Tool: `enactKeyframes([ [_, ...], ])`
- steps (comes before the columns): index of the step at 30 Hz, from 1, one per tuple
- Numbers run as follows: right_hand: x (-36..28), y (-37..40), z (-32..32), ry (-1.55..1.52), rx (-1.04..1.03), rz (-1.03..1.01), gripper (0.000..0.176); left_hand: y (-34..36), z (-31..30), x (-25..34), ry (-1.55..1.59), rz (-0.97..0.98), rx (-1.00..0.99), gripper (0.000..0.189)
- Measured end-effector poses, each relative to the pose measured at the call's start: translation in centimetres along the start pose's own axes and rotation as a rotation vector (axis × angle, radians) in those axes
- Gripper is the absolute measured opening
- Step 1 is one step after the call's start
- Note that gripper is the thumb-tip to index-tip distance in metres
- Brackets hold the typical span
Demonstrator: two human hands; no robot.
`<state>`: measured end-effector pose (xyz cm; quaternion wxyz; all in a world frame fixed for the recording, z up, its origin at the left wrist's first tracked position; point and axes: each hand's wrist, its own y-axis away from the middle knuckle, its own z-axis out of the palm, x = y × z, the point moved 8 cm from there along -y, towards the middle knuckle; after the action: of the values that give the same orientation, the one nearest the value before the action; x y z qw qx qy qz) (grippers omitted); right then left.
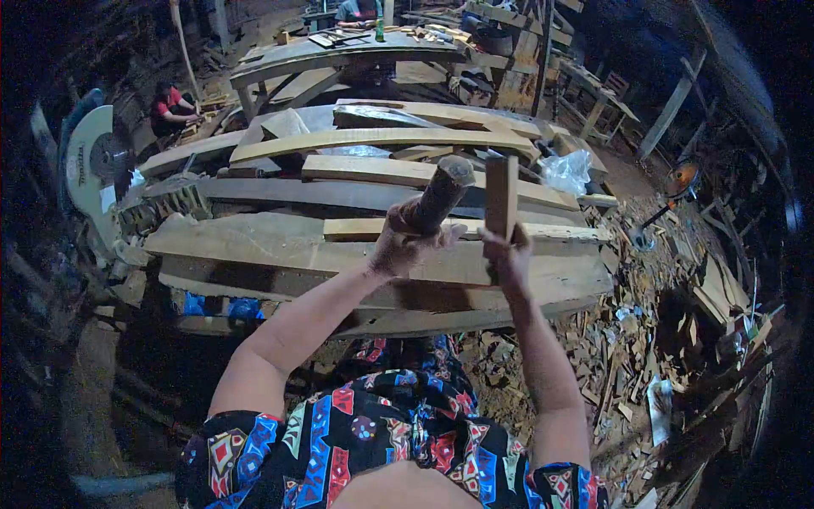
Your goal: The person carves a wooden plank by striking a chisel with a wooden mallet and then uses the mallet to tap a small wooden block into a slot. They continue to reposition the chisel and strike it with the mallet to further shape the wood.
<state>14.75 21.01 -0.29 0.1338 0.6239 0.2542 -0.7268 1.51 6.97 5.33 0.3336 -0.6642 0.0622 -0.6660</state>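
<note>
My left hand (pixel 400 246) is wrapped round a short, thick round piece of wood (pixel 441 193) with rough, bark-like sides, its cut end tilted up and away. Close by on the right, my right hand (pixel 510 256) grips the lower end of a flat rectangular wooden block (pixel 503 197), held upright. The two pieces are apart. Both hands are above a workbench stacked with long planks; a narrow light strip of wood (pixel 356 227) lies just under them, partly hidden by my left hand. A wide board (pixel 229 242) spans the near side.
A Makita saw (pixel 89 170) stands at the left. Clear plastic (pixel 566 172) lies at the right end of the planks. Wood scraps (pixel 627 365) cover the floor at right. Behind is another table (pixel 339 58) with a person; someone in red (pixel 172 109) crouches at far left.
</note>
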Motion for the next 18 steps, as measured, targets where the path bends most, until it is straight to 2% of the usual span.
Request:
enactKeyframes([
  [4,2.2,-1.1,0.7,0.220,-0.089,-0.058,0.035,-0.4,-0.4,3.0,-0.382,0.089,0.075,0.025],
  [5,1.9,-0.8,0.8,0.282,-0.101,-0.065,0.035,-0.5,-0.5,3.5,-0.392,0.097,0.113,0.025],
  [7,1.3,-0.5,0.9,0.213,-0.109,-0.060,0.036,-0.9,-1.0,4.6,-0.409,0.118,0.191,0.027],
  [9,1.0,-0.1,1.1,0.104,-0.092,-0.015,0.035,-1.8,-0.6,6.6,-0.363,0.141,0.172,0.026],
  [11,1.6,-0.3,1.0,0.118,-0.119,-0.026,0.035,-2.2,-0.4,7.7,-0.307,0.133,0.187,0.024],
  [12,1.7,-0.5,1.0,0.124,-0.132,-0.034,0.035,-2.5,0.4,7.5,-0.289,0.040,0.101,0.023],
  [15,1.6,-0.3,0.9,0.130,-0.122,-0.031,0.033,-2.7,1.3,6.8,-0.338,0.001,0.018,0.022],
  [16,1.6,-0.5,0.6,0.204,-0.123,0.034,0.031,-2.8,1.6,7.2,-0.343,0.084,0.030,0.024],
  [18,0.0,-1.1,-0.5,0.347,-0.138,0.159,0.027,-2.7,2.2,6.5,-0.249,0.073,-0.011,0.026],
])
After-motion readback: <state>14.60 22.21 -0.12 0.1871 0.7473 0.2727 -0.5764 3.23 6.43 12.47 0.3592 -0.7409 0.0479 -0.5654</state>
